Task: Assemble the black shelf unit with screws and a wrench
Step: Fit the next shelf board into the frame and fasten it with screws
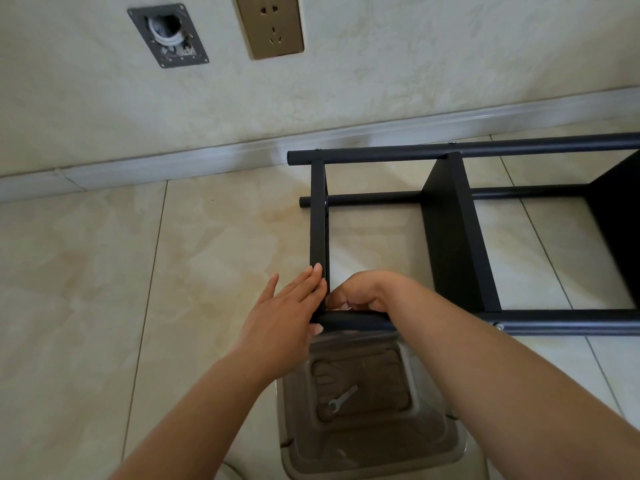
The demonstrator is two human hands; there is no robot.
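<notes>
The left hand [284, 306] lies flat with straight fingers pressed against the end panel [319, 233] of the black shelf unit [450, 233]. The right hand [363, 294] curls at the near corner, where the panel meets the front tube [554, 322]; whether it pinches a screw I cannot tell. The unit lies on its side on the floor [104, 289]. Two more shelves look fitted and screw heads show on the tubes, so this corner seems a late joint. The wrench [341, 400] lies unused in a clear plastic bin [433, 452] below. Glossy beige tiles meet a pale baseboard [173, 164]; a wall socket [270, 26] sits above.
</notes>
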